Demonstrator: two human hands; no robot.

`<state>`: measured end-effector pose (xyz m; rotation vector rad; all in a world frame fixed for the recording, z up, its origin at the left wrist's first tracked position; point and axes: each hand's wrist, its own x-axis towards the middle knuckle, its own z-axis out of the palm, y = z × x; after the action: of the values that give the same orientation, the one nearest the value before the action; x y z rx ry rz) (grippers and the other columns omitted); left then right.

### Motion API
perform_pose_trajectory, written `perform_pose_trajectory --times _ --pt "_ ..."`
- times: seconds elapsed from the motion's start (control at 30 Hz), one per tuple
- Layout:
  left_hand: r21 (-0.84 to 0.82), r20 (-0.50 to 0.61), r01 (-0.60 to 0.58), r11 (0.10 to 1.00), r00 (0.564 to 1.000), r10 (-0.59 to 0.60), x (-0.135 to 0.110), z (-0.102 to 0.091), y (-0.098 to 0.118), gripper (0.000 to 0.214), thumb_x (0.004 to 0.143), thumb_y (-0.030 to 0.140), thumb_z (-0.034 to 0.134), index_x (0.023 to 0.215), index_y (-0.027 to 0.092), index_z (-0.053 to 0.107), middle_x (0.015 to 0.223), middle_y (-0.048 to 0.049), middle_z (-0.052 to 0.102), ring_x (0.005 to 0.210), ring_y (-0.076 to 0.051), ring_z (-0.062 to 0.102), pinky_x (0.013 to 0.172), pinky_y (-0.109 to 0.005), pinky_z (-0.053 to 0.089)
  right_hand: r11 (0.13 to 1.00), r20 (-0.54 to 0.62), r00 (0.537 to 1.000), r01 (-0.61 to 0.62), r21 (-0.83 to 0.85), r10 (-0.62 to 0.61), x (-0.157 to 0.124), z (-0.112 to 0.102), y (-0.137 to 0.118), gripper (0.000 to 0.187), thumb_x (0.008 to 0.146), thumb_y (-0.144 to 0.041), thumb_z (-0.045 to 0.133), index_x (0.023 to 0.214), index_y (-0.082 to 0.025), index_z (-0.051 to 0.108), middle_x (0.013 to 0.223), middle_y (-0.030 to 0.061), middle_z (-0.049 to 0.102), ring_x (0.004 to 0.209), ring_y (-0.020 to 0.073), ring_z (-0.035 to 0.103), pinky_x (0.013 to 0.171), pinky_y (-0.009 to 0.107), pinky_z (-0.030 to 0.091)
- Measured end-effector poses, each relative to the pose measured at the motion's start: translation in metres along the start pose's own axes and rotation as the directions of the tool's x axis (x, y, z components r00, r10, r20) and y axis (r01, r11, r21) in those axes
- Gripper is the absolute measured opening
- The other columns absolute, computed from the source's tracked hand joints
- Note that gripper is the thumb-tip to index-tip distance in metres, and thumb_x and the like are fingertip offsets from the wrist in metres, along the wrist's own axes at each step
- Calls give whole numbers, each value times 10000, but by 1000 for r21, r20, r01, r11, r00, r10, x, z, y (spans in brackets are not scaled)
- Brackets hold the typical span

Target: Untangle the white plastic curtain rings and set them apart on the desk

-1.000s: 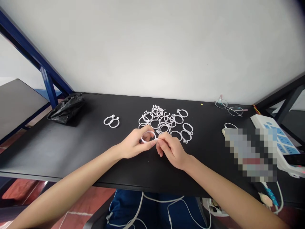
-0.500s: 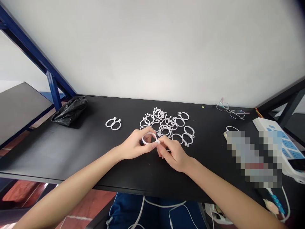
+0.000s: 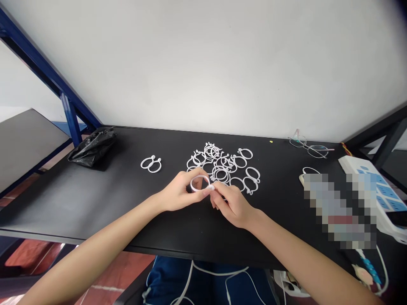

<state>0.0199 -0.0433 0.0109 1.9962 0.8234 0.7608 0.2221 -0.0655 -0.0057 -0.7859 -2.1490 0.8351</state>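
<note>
- Head cam had 2 bare hands busy with 1 white ring (image 3: 191, 185), held between them over the black tabletop (image 3: 127, 199), just on the wearer's side of a loose ring pile (image 3: 220, 168).
- Left hand (image 3: 178, 192) was curled round that ring, thumb along the near edge, gap about as wide as the ring itself.
- Right hand (image 3: 234, 204) had thumb and index finger pinched together at the ring's small knobby end. Couldn't tell how much those tips really gripped, since they covered the contact.
- What could've gone wrong, imo: the knob popping out of the pinch, because it was tiny and looked smooth. Squeezing too hard might've bent or cracked that thin band. Right knuckles also sat close enough to the pile to nudge it if they dipped.
- Head count: 1 ring in hand, 2 overlapping rings (image 3: 149, 166) off to the left, well apart from the pile. Pile itself was too tangled to count; 5 looked easy to pick out along its right side.
- Other stuff: 1 black plastic bag (image 3: 92, 148), 1 pair of glasses (image 3: 307, 147), 1 power strip (image 3: 381, 182), and 1 pixelated item (image 3: 340, 212) I couldn't identify.
</note>
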Motion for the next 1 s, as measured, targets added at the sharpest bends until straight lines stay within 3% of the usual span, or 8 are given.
perform_pose_trajectory --times 1.0 --pt "-7 -18 -20 1000 1000 20 0 0 -2 195 897 340 581 962 166 521 592 76 431 548 -80 377 557 -214 345 1000 4 1000 -7 4 7 0 -1 1 216 1005 -228 356 811 -199 447 586 -38 519 483 98 499 517 229 402"
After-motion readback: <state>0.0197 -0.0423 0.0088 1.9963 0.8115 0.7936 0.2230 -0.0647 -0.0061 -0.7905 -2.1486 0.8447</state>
